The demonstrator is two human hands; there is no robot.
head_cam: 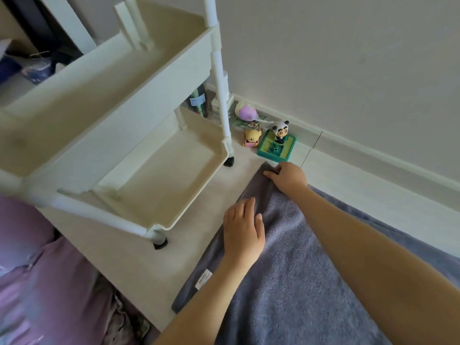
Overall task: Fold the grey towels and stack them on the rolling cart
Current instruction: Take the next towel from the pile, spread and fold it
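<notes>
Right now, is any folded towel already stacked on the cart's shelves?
No: both visible shelves of the cart hold no towel, and the grey towel lies on the floor under both hands.

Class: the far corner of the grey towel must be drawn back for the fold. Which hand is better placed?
The right hand: its grip already pinches the grey towel at the far corner. The left hand lies flat nearer, only pressing.

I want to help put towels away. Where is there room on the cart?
Both cart trays look bare: the upper tray and the lower tray. It is crowded behind the cart by the wall, around the panda toy.
</notes>
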